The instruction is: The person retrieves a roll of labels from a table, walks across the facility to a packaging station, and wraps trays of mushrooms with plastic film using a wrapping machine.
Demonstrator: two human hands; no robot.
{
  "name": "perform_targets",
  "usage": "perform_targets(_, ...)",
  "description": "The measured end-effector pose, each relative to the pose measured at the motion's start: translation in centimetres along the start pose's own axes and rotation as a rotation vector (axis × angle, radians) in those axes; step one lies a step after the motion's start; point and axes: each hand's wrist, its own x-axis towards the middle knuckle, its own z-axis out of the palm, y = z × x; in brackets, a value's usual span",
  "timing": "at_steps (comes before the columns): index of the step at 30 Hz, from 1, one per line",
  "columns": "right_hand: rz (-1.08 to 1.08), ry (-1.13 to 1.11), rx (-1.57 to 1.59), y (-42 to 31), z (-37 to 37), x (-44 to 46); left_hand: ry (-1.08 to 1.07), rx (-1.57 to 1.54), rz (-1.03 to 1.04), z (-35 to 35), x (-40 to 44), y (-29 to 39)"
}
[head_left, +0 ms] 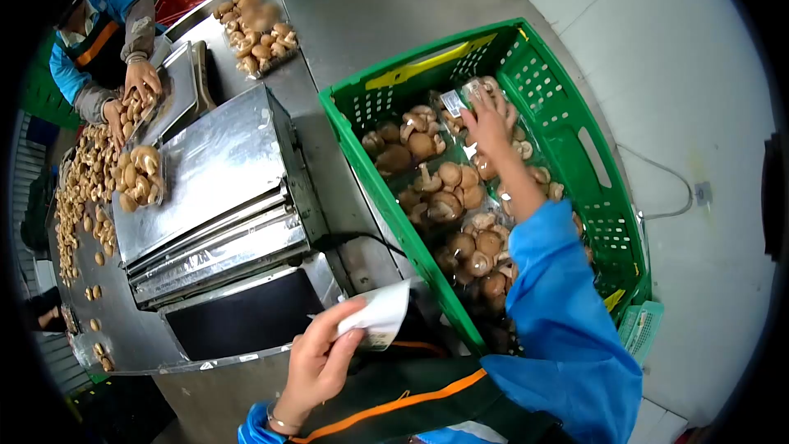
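Head-worn view; forward and downward

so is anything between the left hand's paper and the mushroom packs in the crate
Yes: the green crate's left wall stands between the white paper in the left hand and the mushroom packs; nothing else visible does.

Blue sleeves [567, 288], dark apron [370, 386], orange trim [394, 405], thin bangle [282, 425]

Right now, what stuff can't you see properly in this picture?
In the head view:
Print on the white paper in the left hand: too small and blurred.
Floor of the green crate: hidden under mushroom packs.
Whether the right hand grips a pack: its own back covers that.
The co-worker: head lost in the dark upper-left edge.
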Motion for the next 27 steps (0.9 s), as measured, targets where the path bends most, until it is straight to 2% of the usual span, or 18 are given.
perform_targets(1, 0.093, -0.098, -0.055, 0.1, -0.7, 0.5, -0.028, 0.017, -0.011, 0.0, 0.5, 0.7)
perform_targets(3, 0.031, 0.052, 0.036, -2.4, -4.5, 1.1, -0.039, 0.164, 0.175, -0.1, 1.4, 1.3)
perform_targets(4, 0.08, -0.028, 0.641, -5.4, -9.3, 0.8, -0.034, 0.178, 0.217, -0.1, 1.6, 1.3)
perform_targets(5, 0.215, -0.294, 1.159, -8.9, -14.6, -0.8, -0.037, 0.197, 0.255, -0.1, 1.9, 1.3)
perform_targets(6, 0.048, -0.535, 1.251, -11.1, -19.0, -2.5, -0.061, 0.246, 0.391, -0.1, 2.5, 0.8)
perform_targets(7, -0.207, -0.661, 1.15, -13.2, -22.2, -4.5, -0.07, 0.232, 0.408, 0.2, 3.0, 1.0)
perform_targets(8, -0.363, -0.728, 1.046, -15.8, -25.5, -4.9, -0.084, 0.216, 0.469, 0.6, 3.5, 1.1)
perform_targets(9, -0.502, -0.653, 0.926, -16.7, -25.8, -5.7, -0.098, 0.201, 0.528, 1.0, 3.9, 1.3)
perform_targets(11, -0.609, -0.704, 0.878, -16.8, -25.7, -5.9, -0.069, 0.277, 0.579, 1.0, 4.3, 2.4)
perform_targets(13, -0.452, -0.75, 0.908, -17.3, -25.8, -6.2, -0.134, 0.152, 0.324, 0.9, 4.4, 2.7)
perform_targets(15, -0.288, -0.691, 0.833, -17.3, -26.0, -6.3, -0.115, -0.3, 0.06, 1.8, 4.1, 2.0)
perform_targets(17, -0.295, -0.684, 0.862, -17.3, -25.8, -7.1, -0.114, -0.175, 0.135, 1.5, 3.8, 1.7)
perform_targets(19, -0.462, -0.533, 0.834, -17.6, -25.0, -7.5, -0.056, 0.01, 0.208, 1.3, 3.4, 1.7)
perform_targets(20, -0.54, -0.454, 0.821, -17.8, -24.7, -7.7, -0.043, 0.07, 0.192, 1.2, 3.3, 1.6)
perform_targets(23, -0.629, -0.399, 0.742, -16.7, -24.1, -6.6, -0.209, 0.124, 0.06, 0.7, 2.1, -0.9)
perform_targets(24, -0.349, -0.371, 0.863, -15.2, -23.6, -5.6, -0.201, 0.266, 0.067, 0.4, 1.3, -1.8)
perform_targets(25, -0.064, -0.336, 0.972, -13.7, -22.7, -4.0, -0.184, 0.093, -0.069, 0.0, 0.9, -2.8)
perform_targets(27, 0.302, -0.244, 1.103, -11.9, -18.2, -0.3, -0.146, -0.257, -0.351, -0.5, -0.1, -4.2)
